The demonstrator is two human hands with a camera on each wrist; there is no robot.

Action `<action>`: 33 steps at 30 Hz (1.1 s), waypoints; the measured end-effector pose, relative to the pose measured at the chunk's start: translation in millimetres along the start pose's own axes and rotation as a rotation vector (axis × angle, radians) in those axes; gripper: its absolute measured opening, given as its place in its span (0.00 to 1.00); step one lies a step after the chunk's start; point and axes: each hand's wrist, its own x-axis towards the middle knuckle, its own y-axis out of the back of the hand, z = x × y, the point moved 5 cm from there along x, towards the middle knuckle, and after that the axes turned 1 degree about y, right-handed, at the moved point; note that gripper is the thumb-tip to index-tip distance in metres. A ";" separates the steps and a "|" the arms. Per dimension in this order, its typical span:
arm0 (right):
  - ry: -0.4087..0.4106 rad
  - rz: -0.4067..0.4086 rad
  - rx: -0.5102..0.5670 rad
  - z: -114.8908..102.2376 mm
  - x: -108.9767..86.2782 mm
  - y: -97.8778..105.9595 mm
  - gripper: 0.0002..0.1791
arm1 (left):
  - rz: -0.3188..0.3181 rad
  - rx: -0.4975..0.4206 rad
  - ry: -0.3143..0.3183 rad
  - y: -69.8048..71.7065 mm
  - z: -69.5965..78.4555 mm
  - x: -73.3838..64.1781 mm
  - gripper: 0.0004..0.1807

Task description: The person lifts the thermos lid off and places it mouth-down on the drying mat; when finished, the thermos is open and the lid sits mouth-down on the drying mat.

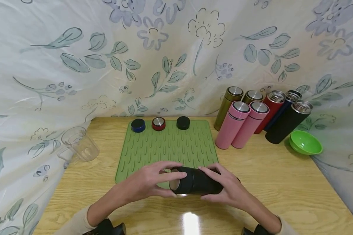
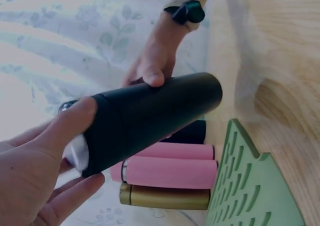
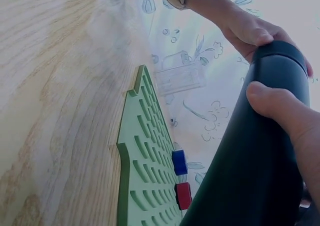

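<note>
A black thermos flask (image 1: 204, 181) lies almost level in the air above the front edge of the green mat (image 1: 167, 148), its capped end toward the left. My left hand (image 1: 156, 180) grips the flask's lid (image 2: 106, 131) between thumb and fingers; the lid's top looks silvery. Around the body, nearer the base, my right hand (image 1: 225, 186) holds the flask with the thumb on one side. In the right wrist view the flask's lower part runs out of the frame. Whether lid and body are fully joined cannot be told.
On the mat's back edge sit a blue lid (image 1: 138, 125), a red lid (image 1: 158, 123) and a black lid (image 1: 183, 122). Several flasks, including a pink one (image 1: 232, 125) and an uncapped black one (image 1: 289, 122), stand right. A green bowl (image 1: 306, 142) and clear jug (image 1: 80, 145) flank the table.
</note>
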 end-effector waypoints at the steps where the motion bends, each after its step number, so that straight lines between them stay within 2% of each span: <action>1: 0.005 0.008 -0.007 -0.1 0.3 0.2 0.43 | 0.007 -0.002 0.025 -0.4 -0.8 -0.2 0.34; 4: 0.018 0.036 -0.030 -0.5 1.6 1.1 0.43 | 0.027 -0.018 0.098 -1.2 -3.5 -1.2 0.33; 6: 0.021 0.047 -0.035 0.3 2.4 1.8 0.43 | 0.032 -0.040 0.119 -3.0 -5.5 -2.1 0.33; 8: 0.028 0.058 -0.038 1.2 3.2 2.1 0.43 | 0.020 -0.077 0.115 -4.1 -7.6 -2.6 0.34; 13: 0.017 0.061 -0.039 4.2 5.0 1.1 0.44 | -0.006 -0.164 0.044 -3.8 -12.6 -2.0 0.32; 16: -0.001 0.045 -0.027 5.0 4.2 0.3 0.44 | -0.009 -0.158 0.030 -3.2 -13.2 -1.1 0.31; 19: -0.013 0.029 -0.010 4.6 2.2 -0.3 0.44 | -0.008 -0.115 0.038 -3.9 -11.8 -0.5 0.31; 23: -0.006 0.036 -0.021 3.3 0.1 0.8 0.44 | 0.011 -0.051 0.086 -6.5 -10.1 0.0 0.32; 28: 0.004 0.055 -0.063 2.8 1.4 4.1 0.44 | 0.016 -0.081 0.165 -9.0 -12.4 0.4 0.32; 33: -0.029 0.058 -0.060 4.8 3.6 6.8 0.44 | -0.040 -0.097 0.132 -9.9 -14.6 1.3 0.34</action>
